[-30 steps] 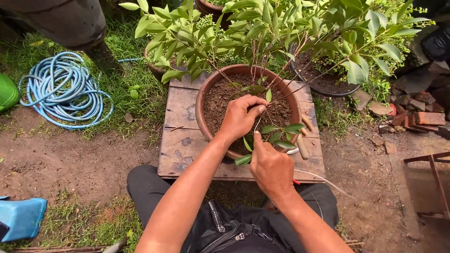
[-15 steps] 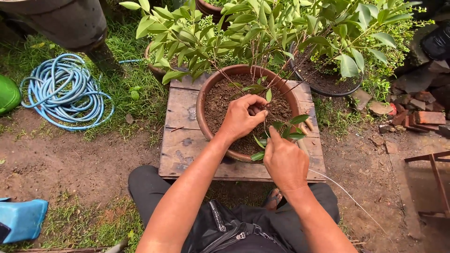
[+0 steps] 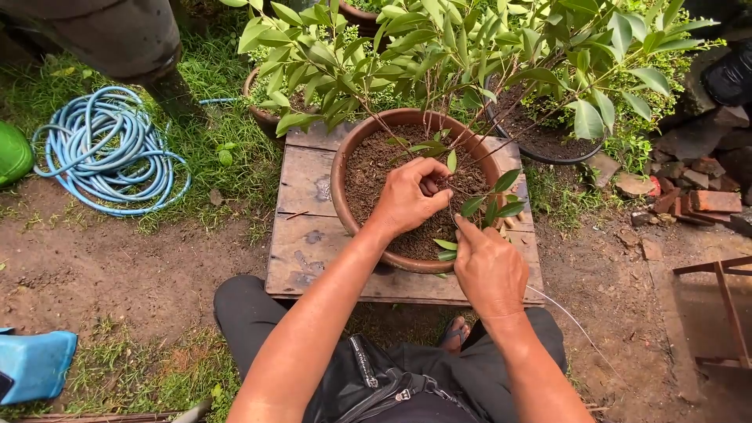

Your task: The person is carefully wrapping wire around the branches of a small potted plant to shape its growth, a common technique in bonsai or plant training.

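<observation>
Left hand (image 3: 413,197) is clenching the sapling stem (image 3: 435,186) in the soil-filled clay pot (image 3: 341,184). Right hand (image 3: 489,266) is pinching a low leafy twig (image 3: 492,205); the sapling is standing planted, twig work unfinished.

We see bare soil (image 3: 376,168) open at the pot's left; leafy branches (image 3: 439,55) crowd the far rim, and the sprig (image 3: 489,204) blocks the right side.

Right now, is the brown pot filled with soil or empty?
Filled. Dark soil lies across the inside of the brown pot, close below its rim, and the left hand rests on it.
</observation>
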